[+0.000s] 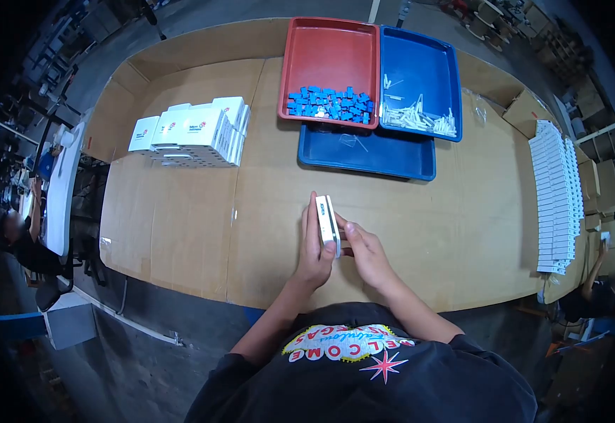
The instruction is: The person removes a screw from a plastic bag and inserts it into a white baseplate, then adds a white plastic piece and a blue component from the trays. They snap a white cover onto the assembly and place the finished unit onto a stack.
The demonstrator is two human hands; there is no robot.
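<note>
A small white box [326,220] with dark print on its narrow side stands between my two hands, above the middle of the cardboard-covered table [265,204]. My left hand [314,247] lies along the box's left side, its thumb on the near end. On the right side, the thumb and fingers of my right hand [365,255] touch the box near its lower half. A dark gap or line runs along the box's right edge; what is inside cannot be made out.
A red tray [330,60] holds blue pieces [329,104]; a blue tray [420,67] holds white sticks [417,118]. Under them sits another blue tray [367,158]. White boxes [195,132] are stacked left, more [556,197] right. People [29,236] are at both sides.
</note>
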